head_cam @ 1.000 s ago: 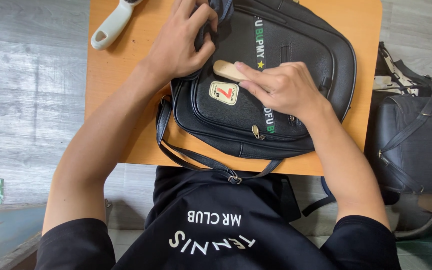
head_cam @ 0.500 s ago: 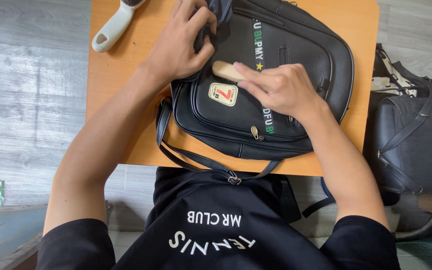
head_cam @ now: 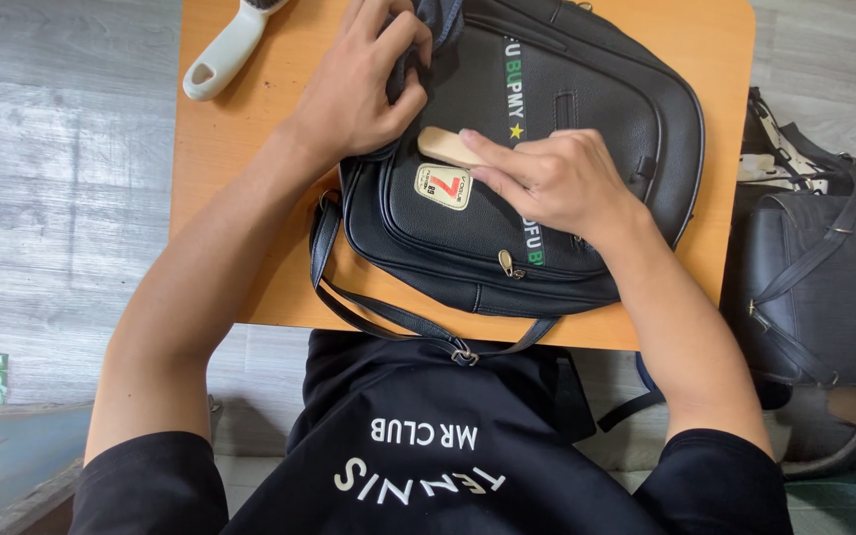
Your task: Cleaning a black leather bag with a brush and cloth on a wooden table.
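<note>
Here, in the head view, a black backpack (head_cam: 547,168) of grained, leather-like material lies flat on a small orange wooden table (head_cam: 250,188), its rounded bottom toward the person and its top running off the far edge of the picture, so its long axis points away from the body. Its front pocket is zipped closed; nothing inside can be seen. The left hand (head_cam: 364,84) has its fingers clamped on a dark fold at the bag's upper left. The right hand (head_cam: 552,178) is closed around a pale wooden brush (head_cam: 448,147), whose rounded end pokes out leftward, lying across the bag just above a square patch (head_cam: 443,185). A cream plastic brush handle (head_cam: 225,54) rests on the table's far left. Another black bag (head_cam: 824,287) sits on the floor to the right.
</note>
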